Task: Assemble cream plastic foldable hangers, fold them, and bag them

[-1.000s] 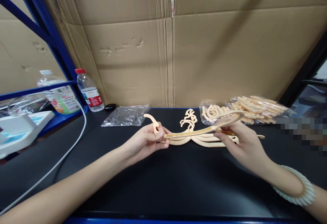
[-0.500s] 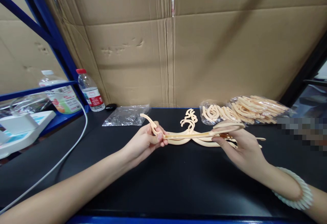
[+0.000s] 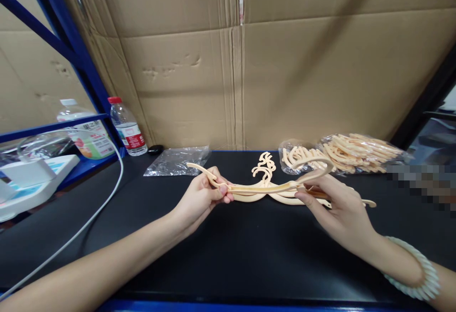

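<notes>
We hold the thin curved strip (image 3: 263, 189) level, our left hand (image 3: 201, 197) and right hand (image 3: 335, 207) pinched on its ends, just above the loose pieces (image 3: 264, 167) near the desk's (image 3: 228, 255) back edge; moving it next needs an even, gentle pinch.

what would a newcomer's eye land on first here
First, the left hand and right hand at centre, pinching a long cream curved strip between them over the black table. Behind it lies a small pile of similar curved pieces, with clear bags of more at the back right. A tall cardboard wall fills the background.
</notes>
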`<state>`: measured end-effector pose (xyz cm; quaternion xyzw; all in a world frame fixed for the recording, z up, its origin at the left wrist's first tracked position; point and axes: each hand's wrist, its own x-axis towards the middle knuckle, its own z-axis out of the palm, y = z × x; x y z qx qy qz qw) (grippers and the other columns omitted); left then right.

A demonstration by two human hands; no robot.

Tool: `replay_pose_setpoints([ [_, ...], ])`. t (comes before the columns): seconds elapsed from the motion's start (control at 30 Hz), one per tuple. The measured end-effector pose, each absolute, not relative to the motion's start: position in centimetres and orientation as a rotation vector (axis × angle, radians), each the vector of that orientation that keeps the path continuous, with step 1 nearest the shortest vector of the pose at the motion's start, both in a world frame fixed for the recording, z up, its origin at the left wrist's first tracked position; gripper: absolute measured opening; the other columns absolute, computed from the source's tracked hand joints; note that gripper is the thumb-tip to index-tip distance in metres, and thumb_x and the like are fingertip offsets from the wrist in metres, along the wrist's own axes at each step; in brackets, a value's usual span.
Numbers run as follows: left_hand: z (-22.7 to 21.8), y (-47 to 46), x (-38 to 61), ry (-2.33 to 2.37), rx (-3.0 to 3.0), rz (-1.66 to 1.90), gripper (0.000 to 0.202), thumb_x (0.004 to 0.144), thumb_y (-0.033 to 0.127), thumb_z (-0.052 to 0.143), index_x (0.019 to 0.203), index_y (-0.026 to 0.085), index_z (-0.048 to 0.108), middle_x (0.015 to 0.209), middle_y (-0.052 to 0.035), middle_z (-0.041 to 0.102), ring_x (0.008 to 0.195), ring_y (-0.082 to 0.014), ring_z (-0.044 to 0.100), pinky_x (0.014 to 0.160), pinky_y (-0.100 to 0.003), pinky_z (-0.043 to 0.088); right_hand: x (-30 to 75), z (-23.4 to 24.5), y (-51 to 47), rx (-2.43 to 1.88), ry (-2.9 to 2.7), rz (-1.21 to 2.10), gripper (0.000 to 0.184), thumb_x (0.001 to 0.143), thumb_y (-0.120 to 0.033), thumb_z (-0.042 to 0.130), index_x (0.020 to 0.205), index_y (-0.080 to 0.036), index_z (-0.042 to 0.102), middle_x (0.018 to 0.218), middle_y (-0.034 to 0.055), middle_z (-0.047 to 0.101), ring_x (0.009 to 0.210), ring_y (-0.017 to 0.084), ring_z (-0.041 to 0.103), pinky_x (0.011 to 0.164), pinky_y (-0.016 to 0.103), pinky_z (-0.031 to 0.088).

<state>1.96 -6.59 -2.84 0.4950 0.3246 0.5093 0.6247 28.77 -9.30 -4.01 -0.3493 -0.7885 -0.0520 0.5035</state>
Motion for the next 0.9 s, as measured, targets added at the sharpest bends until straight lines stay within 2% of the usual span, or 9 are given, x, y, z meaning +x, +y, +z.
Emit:
replay_pose_setpoints([
  [0.13, -2.8, -6.6, 2.2, 0.765, 1.102, 1.218, 0.023, 0.071, 0.002, 0.071, 0.065, 0.014, 0.052, 0.072, -0.0027, 0.07, 0.059, -0.0088, 0.065, 0.06, -0.015, 0.055, 28.8, -4.2, -9.3, -0.906, -1.873, -0.028, 0.007, 0.089, -0.016, 0.059, 0.092, -0.021, 0.056, 0.083, 0.0009, 0.061, 0.072, 0.013, 0.059, 0.065, 0.023, 0.051],
  [0.27, -2.8, -6.9, 2.5, 0.788, 1.032, 1.253, 0.022, 0.073, -0.001, 0.07, 0.065, 0.013, 0.054, 0.079, -0.0059, 0.074, 0.068, -0.0109, 0.071, 0.068, -0.015, 0.058, 28.8, -4.5, -9.0, -0.99, -1.804, 0.087, 0.002, 0.09, -0.022, 0.059, 0.092, -0.021, 0.058, 0.085, 0.0011, 0.06, 0.072, 0.013, 0.059, 0.063, 0.022, 0.051],
  [0.4, -2.8, -6.9, 2.8, 0.79, 1.008, 1.274, 0.021, 0.075, 0.0, 0.07, 0.067, 0.014, 0.055, 0.081, -0.0058, 0.074, 0.076, -0.0134, 0.073, 0.074, -0.016, 0.057, 28.9, -4.7, -8.6, -1.052, -1.715, 0.126, 0.007, 0.089, -0.027, 0.061, 0.091, -0.021, 0.06, 0.084, 0.0019, 0.062, 0.072, 0.014, 0.059, 0.06, 0.022, 0.05],
  [0.5, -2.8, -7.1, 2.9, 0.826, 1.017, 1.221, 0.012, 0.078, 0.008, 0.071, 0.077, 0.013, 0.06, 0.082, -0.0056, 0.072, 0.078, -0.0136, 0.072, 0.076, -0.017, 0.057, 29.3, -4.7, -8.1, -1.075, -1.673, 0.111, 0.011, 0.088, -0.029, 0.061, 0.094, -0.02, 0.062, 0.082, 0.002, 0.062, 0.069, 0.014, 0.06, 0.061, 0.024, 0.05],
  [0.6, -3.0, -8.0, 3.2, 0.919, 1.092, 0.959, 0.01, 0.083, 0.018, 0.066, 0.078, 0.013, 0.059, 0.079, -0.006, 0.071, 0.066, -0.0135, 0.071, 0.066, -0.02, 0.057, 29.8, -4.5, -7.7, -1.102, -1.676, 0.062, 0.014, 0.088, -0.03, 0.061, 0.096, -0.019, 0.064, 0.079, 0.0022, 0.063, 0.066, 0.015, 0.06, 0.059, 0.026, 0.05],
  [0.7, -3.3, -9.9, 3.6, 0.919, 1.587, 0.662, 0.018, 0.086, 0.025, 0.059, 0.071, 0.017, 0.053, 0.06, -0.0027, 0.063, 0.048, -0.0153, 0.063, 0.046, -0.023, 0.05, 30.0, -4.2, -7.7, -1.08, -1.709, -0.002, 0.013, 0.088, -0.029, 0.061, 0.096, -0.019, 0.065, 0.081, 0.0029, 0.065, 0.069, 0.016, 0.062, 0.062, 0.026, 0.051],
  [0.73, -3.4, -10.6, 3.6, 0.872, 1.917, 0.636, 0.017, 0.087, 0.024, 0.058, 0.072, 0.018, 0.056, 0.062, -0.0041, 0.064, 0.052, -0.0167, 0.063, 0.049, -0.026, 0.05, 29.8, -4.1, -7.8, -1.072, -1.726, -0.013, 0.013, 0.088, -0.028, 0.061, 0.096, -0.019, 0.065, 0.081, 0.0028, 0.066, 0.069, 0.016, 0.063, 0.062, 0.026, 0.051],
  [0.8, -3.6, -11.7, 3.6, 0.608, 2.49, 0.613, 0.009, 0.088, 0.018, 0.055, 0.084, 0.019, 0.063, 0.08, -0.0102, 0.07, 0.073, -0.0238, 0.067, 0.065, -0.034, 0.053, 29.4, -4.1, -8.1, -1.076, -1.794, 0.001, 0.011, 0.089, -0.026, 0.059, 0.096, -0.02, 0.065, 0.081, 0.0024, 0.066, 0.07, 0.015, 0.063, 0.064, 0.027, 0.051],
  [0.9, -3.6, -12.3, 3.6, 0.456, 2.964, 0.647, 0.027, 0.088, 0.007, 0.048, 0.11, 0.017, 0.062, 0.111, -0.0165, 0.068, 0.103, -0.0314, 0.061, 0.088, -0.044, 0.048, 28.5, -4.4, -8.8, -1.123, -1.959, 0.108, 0.01, 0.09, -0.025, 0.056, 0.093, -0.02, 0.064, 0.079, 0.0021, 0.064, 0.069, 0.015, 0.061, 0.063, 0.028, 0.051],
])
